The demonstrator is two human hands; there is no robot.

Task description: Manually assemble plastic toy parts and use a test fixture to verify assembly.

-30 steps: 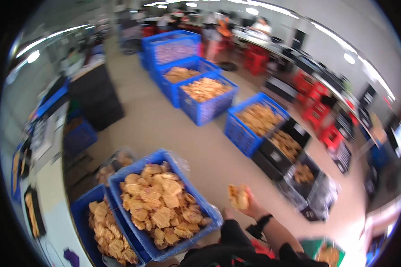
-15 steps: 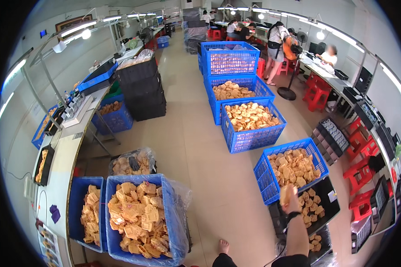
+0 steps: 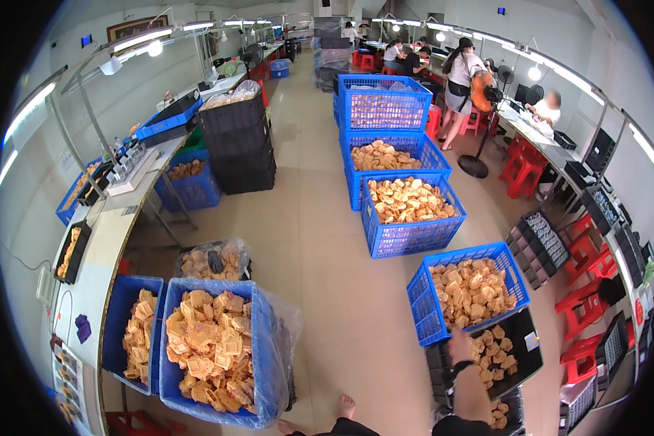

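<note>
My right hand [image 3: 459, 349], with a dark band at the wrist, reaches in from the lower right. It is over the near edge of a blue plastic crate [image 3: 413, 301] heaped with tan moulded pieces [image 3: 472, 291]. Just right of the hand, a black bin [image 3: 528, 356] holds more tan pieces [image 3: 493, 354]. My fingers are small and partly hidden, so whether they grip a piece is unclear. My left hand is out of view.
Large blue crates [image 3: 410, 243] of tan pieces stand ahead. At left are a lined blue crate [image 3: 168, 363], a narrower blue bin [image 3: 112, 356] and a long workbench [image 3: 98, 291]. Red stools [image 3: 583, 309] line the right bench. A standing fan [image 3: 473, 166] and people are farther back.
My right hand has moved left and down; the tan piece seen in it before no longer shows clearly. The view has shifted slightly, and one bare foot has become two.
</note>
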